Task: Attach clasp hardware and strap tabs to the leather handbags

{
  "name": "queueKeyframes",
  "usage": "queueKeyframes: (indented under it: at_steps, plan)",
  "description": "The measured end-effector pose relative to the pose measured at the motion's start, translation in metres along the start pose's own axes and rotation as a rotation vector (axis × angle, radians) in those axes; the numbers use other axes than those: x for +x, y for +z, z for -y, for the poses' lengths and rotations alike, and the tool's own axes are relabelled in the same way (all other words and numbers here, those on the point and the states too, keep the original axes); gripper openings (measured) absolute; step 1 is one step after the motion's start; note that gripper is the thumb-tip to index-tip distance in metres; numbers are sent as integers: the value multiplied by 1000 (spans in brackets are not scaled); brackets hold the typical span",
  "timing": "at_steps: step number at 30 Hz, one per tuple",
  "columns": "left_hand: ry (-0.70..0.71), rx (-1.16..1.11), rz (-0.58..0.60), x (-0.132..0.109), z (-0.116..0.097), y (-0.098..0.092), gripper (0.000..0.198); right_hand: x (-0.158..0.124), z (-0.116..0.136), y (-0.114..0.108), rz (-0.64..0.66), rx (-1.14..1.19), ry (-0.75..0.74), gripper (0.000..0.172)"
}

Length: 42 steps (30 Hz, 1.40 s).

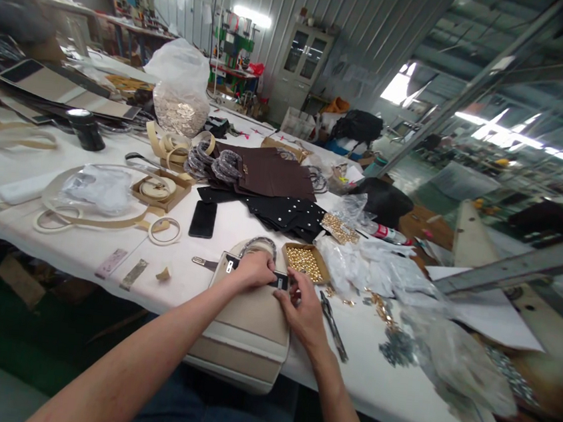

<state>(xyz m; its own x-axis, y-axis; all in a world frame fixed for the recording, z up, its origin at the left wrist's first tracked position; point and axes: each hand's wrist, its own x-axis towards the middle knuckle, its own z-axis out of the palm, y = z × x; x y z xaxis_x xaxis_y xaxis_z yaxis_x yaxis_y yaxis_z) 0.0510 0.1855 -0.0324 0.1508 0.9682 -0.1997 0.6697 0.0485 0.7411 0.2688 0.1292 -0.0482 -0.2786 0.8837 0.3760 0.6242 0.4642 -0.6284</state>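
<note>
A beige handbag lies at the table's front edge, hanging a little over it. My left hand is closed over the bag's top, pressing down on a black strip that lies across it. My right hand pinches the strip's right end with its fingertips. A metal chain handle curves up behind my left hand. Just beyond the bag sits a small cardboard tray of gold studs.
A black phone, beige straps and rings, brown and black leather pieces, a pair of tweezers or pliers, clear plastic bags with metal parts and a bag of fittings crowd the white table. Another person is at far left.
</note>
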Motion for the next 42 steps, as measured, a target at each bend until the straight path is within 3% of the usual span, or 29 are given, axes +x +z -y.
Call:
queueKeyframes:
  at_steps: [4, 7, 21, 26, 29, 33, 36, 42]
  plan:
    - [17, 4, -7, 0, 1, 1, 24, 9, -5, -2, 99, -28, -88, 33]
    - [30, 8, -15, -2, 1, 1, 21, 11, -5, -2, 104, -20, -129, 23]
    - [62, -1, -4, -1, 2, 0, 19, 2, -3, 8, 18, 63, -129, 16]
    - [108, -35, 18, -3, 5, -5, 44, 1, -1, 9, 19, 68, -130, 14]
    - [227, -60, 116, -2, 5, -17, 63, -2, -1, 9, -3, 49, -157, 14]
    - [371, 23, 403, 10, -6, -41, 49, -8, -3, 11, -11, 20, -189, 17]
    - [315, 136, 502, 23, -17, -51, 39, -12, -3, 13, -12, 2, -197, 18]
    - [177, 150, 516, 28, -25, -44, 38, -14, -5, 14, -19, -8, -180, 18]
